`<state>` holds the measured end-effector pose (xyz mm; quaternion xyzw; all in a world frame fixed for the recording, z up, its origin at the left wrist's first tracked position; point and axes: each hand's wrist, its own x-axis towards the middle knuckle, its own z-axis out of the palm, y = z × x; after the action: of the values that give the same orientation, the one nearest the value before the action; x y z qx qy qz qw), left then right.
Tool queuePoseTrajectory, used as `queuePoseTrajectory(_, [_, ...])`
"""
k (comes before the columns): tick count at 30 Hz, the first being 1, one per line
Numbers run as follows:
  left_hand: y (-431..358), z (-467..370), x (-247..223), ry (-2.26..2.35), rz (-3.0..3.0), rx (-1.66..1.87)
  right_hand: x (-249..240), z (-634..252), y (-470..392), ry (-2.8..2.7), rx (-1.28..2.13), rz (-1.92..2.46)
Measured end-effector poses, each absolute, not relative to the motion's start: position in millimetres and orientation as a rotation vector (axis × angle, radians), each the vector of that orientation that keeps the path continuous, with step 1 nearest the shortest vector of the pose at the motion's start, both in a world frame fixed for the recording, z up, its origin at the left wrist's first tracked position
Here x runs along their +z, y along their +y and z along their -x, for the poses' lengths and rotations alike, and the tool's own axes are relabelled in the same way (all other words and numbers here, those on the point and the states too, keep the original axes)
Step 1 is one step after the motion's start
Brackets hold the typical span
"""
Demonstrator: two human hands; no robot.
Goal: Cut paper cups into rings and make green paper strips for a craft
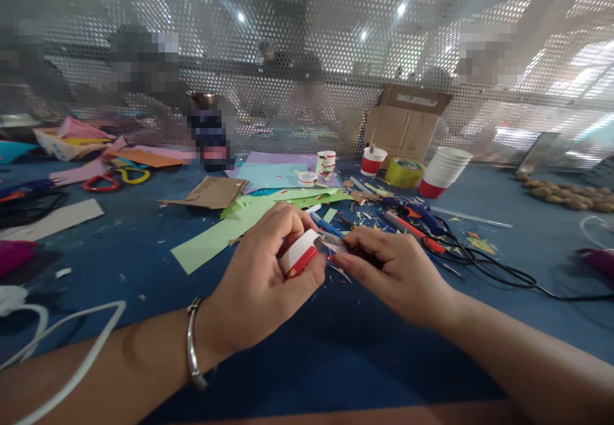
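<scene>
My left hand (273,271) is closed around a red and white paper cup (301,253), tilted, with its thumb on the red side. My right hand (398,271) pinches what looks like a craft knife, its metal blade (332,242) pointing at the cup's edge; the handle is mostly hidden in the fingers. Both hands are above the blue tabletop. Just beyond them lie a blue pen (329,224) and scattered paper scraps. Green paper strips (211,239) lie behind my left hand.
Behind stand stacked paper cups (444,169), another red cup (371,161), yellow tape (404,172) and a cardboard box (405,124). A blue glue gun (426,217) trails a black cable (503,274) on the right. Scissors (102,183) lie left; a white cable (91,354) crosses my left forearm.
</scene>
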<state>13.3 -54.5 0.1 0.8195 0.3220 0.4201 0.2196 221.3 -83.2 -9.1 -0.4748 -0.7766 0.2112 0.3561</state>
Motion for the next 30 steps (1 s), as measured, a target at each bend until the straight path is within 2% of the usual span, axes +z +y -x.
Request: queuePoseTrajectory(30, [-54.6,-11.5,1.2,1.010,-2.211,1.028,-6.8,-221.6,-84.3,-2.027,0.561,1.284])
